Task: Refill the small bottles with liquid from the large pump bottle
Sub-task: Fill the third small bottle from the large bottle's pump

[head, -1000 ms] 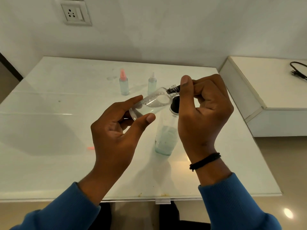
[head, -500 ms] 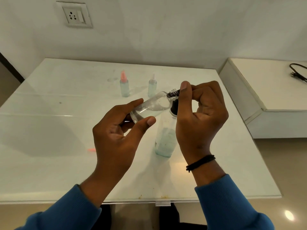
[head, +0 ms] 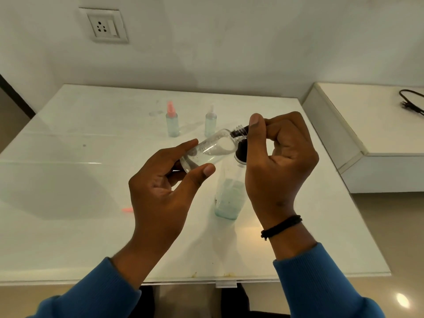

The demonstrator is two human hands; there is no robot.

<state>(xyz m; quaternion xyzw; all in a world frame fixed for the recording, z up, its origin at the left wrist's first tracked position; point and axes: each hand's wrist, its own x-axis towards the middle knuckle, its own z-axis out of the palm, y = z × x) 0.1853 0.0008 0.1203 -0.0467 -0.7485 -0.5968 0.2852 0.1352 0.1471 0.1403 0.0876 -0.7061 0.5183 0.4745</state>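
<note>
The white glass-topped table (head: 68, 180) fills most of the view; a lower white ledge (head: 367, 125) sits at about 3 o'clock from it, with a black cable (head: 410, 102) lying on top. The large pump bottle (head: 228, 198) stands upright near the table's centre, pale liquid low in its body, its black collar partly hidden behind the right hand. The left hand (head: 160, 191) grips the base of a small clear bottle (head: 210, 149) between thumb and fingers, holding it tilted with its threaded neck pointing toward 2 o'clock; bubbly liquid shows inside. The right hand (head: 277, 164), fingers curled, pinches the black pump nozzle (head: 239, 132) at that neck. At 12 o'clock from the hands stand two more small bottles, well apart from them; the pink-capped bottle (head: 172, 122) at 11 o'clock, the clear-capped bottle (head: 210, 121) just right of it. A small pink cap (head: 127, 210) lies at 9 o'clock of the left wrist.
</note>
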